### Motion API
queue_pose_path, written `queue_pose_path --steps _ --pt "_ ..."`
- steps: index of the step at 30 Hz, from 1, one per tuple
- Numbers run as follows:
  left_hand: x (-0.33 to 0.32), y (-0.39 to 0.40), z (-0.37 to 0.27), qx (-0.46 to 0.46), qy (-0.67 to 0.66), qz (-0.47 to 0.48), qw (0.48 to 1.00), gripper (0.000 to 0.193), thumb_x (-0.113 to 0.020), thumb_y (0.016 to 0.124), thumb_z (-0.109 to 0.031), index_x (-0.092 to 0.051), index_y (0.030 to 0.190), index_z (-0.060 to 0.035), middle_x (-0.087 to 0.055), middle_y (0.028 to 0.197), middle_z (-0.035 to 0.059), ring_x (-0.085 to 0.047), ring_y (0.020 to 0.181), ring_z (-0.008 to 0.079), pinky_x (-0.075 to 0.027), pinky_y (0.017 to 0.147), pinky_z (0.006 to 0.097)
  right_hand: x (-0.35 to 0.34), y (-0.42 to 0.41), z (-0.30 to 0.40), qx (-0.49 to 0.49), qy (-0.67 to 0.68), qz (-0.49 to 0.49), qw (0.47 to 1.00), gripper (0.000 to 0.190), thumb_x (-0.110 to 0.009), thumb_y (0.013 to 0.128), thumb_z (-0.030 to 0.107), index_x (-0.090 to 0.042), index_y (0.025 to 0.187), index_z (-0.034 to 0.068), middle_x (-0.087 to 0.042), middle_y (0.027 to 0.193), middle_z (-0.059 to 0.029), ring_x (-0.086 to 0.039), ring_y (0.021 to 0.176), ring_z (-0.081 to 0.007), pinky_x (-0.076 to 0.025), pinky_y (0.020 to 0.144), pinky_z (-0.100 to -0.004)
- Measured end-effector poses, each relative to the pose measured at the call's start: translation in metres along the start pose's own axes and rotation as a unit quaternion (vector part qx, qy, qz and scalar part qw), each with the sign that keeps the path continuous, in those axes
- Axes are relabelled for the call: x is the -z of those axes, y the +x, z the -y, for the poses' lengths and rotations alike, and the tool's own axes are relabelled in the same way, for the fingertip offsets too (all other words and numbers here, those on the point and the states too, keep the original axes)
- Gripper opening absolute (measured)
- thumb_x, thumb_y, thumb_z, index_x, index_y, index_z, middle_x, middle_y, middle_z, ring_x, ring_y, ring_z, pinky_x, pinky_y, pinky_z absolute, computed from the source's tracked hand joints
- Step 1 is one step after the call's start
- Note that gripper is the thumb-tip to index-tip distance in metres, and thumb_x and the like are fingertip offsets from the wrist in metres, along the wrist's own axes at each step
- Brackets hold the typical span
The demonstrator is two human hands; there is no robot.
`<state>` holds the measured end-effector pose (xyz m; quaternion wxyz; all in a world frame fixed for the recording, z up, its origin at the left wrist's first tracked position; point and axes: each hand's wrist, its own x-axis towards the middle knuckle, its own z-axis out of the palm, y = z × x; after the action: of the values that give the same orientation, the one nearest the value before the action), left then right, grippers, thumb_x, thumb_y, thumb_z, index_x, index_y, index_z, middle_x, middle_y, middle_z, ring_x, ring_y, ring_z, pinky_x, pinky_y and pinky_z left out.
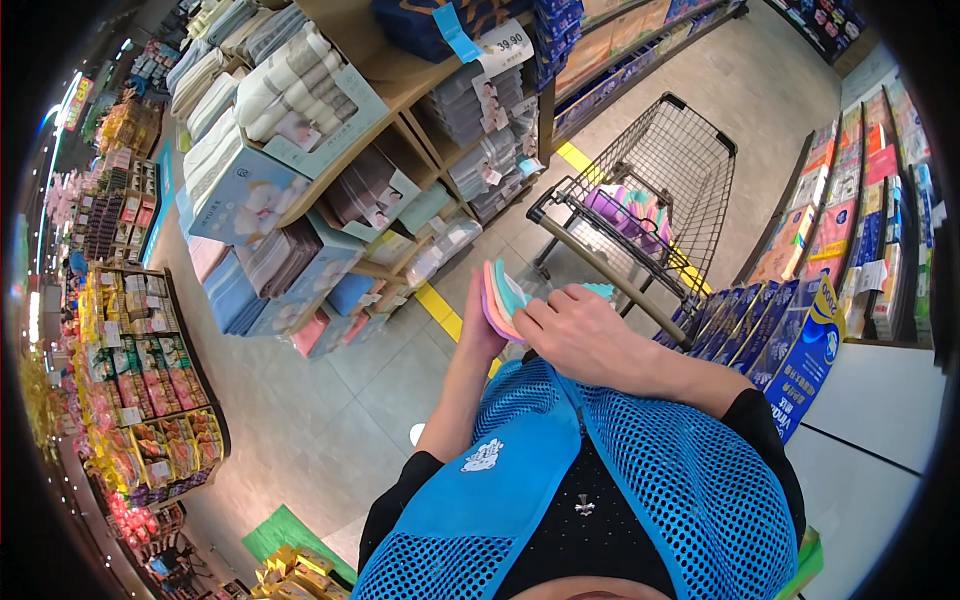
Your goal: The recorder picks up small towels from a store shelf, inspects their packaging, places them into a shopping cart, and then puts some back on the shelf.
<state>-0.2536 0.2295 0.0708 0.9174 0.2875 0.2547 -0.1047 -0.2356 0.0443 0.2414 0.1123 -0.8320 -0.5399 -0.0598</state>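
My left hand holds a small stack of thin pastel pieces on edge in front of my chest. Purple, orange and teal layers show; whether they are cloth or plastic I cannot tell. From the other side my right hand grips the near edge of the stack with bent fingertips. A teal scalloped edge sticks out beyond its knuckles, the rest hidden by the hand. Just past my hands stands a wire shopping cart, its handle towards me. Purple and teal items lie inside the cart.
Wooden shelving with boxed towels stands ahead to the left. A rack of tissue packs and a blue carton are on my right. Snack shelves line the far left. Yellow tape crosses the grey tiled floor.
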Motion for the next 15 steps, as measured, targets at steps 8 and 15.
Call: queue_pose_path --steps 8,15 --pt "0.008 -0.012 -0.004 0.177 -0.025 0.061 0.982 0.054 -0.055 0.099 -0.049 -0.055 0.125 -0.0012 -0.065 0.119 0.0193 -0.065 0.107 0.0311 -0.054 0.092 0.0429 -0.015 -0.007 0.005 0.027 0.033 0.041 0.998 0.02 -0.063 0.075 0.014 -0.061 0.091 0.001 -0.061 0.078 -0.008 -0.066 0.071 -0.0227 -0.05 0.064 -0.0346" --pt "0.013 -0.01 -0.009 0.137 0.042 0.0 0.99 0.051 -0.065 0.089 -0.012 -0.048 0.135 0.0023 -0.063 0.123 0.0185 -0.064 0.111 0.031 -0.052 0.098 0.0433 -0.004 -0.011 0.011 0.034 0.046 0.039 0.998 0.025 -0.063 0.078 0.014 -0.06 0.1 0.0 -0.063 0.081 -0.0062 -0.067 0.072 -0.021 -0.053 0.063 -0.0332"
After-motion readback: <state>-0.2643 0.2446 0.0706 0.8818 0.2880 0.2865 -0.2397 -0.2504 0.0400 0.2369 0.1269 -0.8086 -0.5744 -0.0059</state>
